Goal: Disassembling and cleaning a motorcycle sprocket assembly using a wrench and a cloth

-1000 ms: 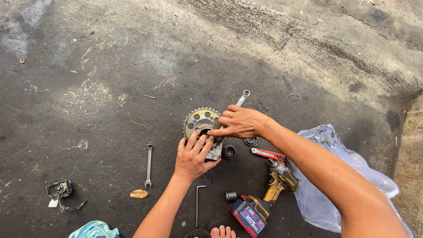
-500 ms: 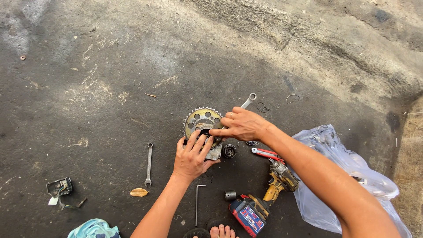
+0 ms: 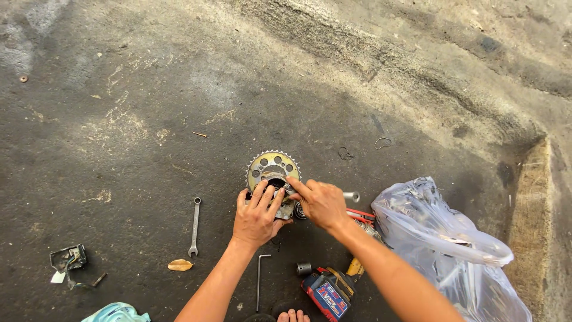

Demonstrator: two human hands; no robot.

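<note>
Head cam: sprocket (image 3: 272, 169) under L hand (image 3: 257, 216) & R hand (image 3: 322, 203) fingertips.

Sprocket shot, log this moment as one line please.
left hand: pressing on sprocket | right hand: turning wrench at hub | ground: spanner, hex key, plastic bag

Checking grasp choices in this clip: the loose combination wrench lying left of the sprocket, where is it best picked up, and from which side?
Probably by the middle of the shank of the wrench, coming from straight above. It lies flat on the ground, lengthwise away from the person, with bare ground either side, so fingers could pinch its long edges. The left hand is nearest.
</note>
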